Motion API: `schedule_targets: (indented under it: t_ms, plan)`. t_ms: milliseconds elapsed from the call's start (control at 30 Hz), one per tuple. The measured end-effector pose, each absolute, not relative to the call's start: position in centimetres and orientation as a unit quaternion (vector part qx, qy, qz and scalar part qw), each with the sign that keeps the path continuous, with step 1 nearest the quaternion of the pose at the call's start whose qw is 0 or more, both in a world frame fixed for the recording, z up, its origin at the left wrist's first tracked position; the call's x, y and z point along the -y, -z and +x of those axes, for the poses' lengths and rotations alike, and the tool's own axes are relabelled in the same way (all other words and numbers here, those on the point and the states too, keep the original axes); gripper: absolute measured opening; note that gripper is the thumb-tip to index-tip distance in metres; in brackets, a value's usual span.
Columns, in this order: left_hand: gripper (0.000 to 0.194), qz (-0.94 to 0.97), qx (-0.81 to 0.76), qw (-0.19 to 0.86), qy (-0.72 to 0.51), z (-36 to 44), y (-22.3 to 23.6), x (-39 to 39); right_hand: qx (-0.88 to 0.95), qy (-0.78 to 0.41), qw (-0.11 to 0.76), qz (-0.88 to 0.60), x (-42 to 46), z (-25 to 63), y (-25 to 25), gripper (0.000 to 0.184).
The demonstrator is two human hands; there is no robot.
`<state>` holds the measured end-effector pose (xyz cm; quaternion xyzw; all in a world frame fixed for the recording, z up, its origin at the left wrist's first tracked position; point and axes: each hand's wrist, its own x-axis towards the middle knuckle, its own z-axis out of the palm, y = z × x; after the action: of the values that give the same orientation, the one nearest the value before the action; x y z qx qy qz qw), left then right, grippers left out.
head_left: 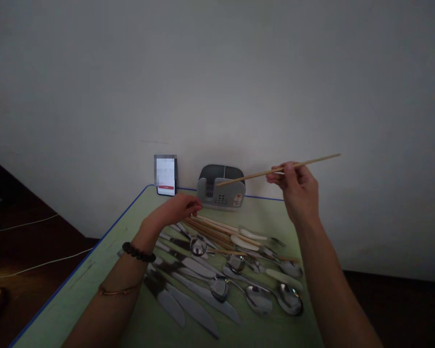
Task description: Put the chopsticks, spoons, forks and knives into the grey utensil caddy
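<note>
"Make the box [221,195] the middle of our clock. Where's the stick [257,175]?"

"At three o'clock, up in the air. The right hand [302,188] pinches it between thumb and fingers."

"Does it touch the box?"

"I can't tell. From here, its tip crosses in front of it."

"And the left hand [184,207]?"

"At eight o'clock, close to the box. The fingers curl down. I can't tell if they pinch anything."

"Where are the edges?"

"The table [137,208] has a blue edge [106,233]. It runs along the back, by the wall [217,87], and down the side at eight o'clock."

"Any room to move?"

"There's a gap at four o'clock, between the box and the right arm [322,261]. It's tight lower down: loose sticks [212,230] at six, spoons [290,298] at five, knives [194,309] near seven."

"What's hard to see?"

"The left arm [126,273] covers some handle ends. The right arm hides the table's right side. The near side is cut off. The phone [166,176], at nine o'clock, has fuzzy squares up top."
</note>
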<state>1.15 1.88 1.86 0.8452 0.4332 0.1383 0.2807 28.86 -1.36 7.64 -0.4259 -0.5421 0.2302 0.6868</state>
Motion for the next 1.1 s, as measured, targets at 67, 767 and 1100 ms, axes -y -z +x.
schedule_targets:
  t_ms: [67,767,1100]
  plan:
    - [0.03,0.85,-0.445,0.255,-0.122,0.9,-1.3,-2.2,0.545,-0.161,0.705,-0.424,0.2,29.3,-9.2,0.03]
    - [0.034,0.853,-0.482,0.2,0.021,1.5,1.8,-2.9,0.777,0.03,0.165,-0.607,-10.3,22.6,-8.7,0.017]
    - [0.031,0.854,-0.481,0.196,0.026,1.4,2.8,-3.5,0.722,0.061,0.131,-0.677,-9.1,22.0,-8.4,0.029]
